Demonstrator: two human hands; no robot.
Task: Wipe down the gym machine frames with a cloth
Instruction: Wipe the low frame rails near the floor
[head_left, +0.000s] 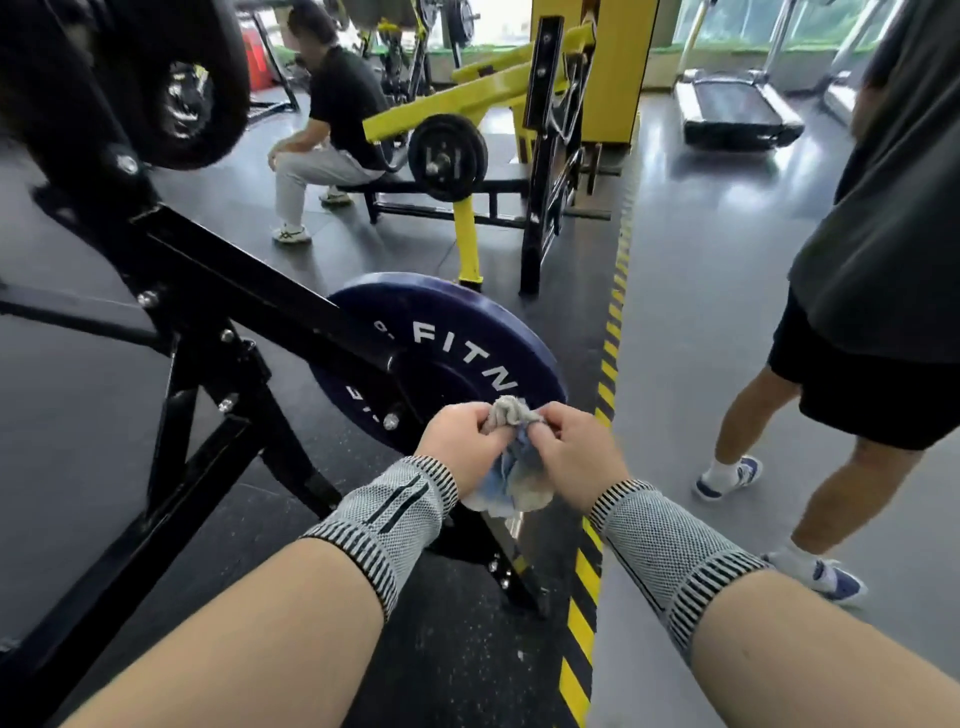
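A crumpled grey and blue cloth is bunched between both hands in the lower middle of the view. My left hand grips its left side with curled fingers. My right hand pinches its right side. Both wrists wear grey knit bands. The black machine frame slants from upper left down toward the hands, with bolts along its bars. A dark blue weight plate marked FITN sits on the frame just beyond the cloth. The hands hover in front of the plate, apart from the frame.
A person in dark shorts stands close at the right. Another person sits on a bench by a yellow machine farther back. A yellow and black striped floor line runs past the hands. A treadmill stands at the back right.
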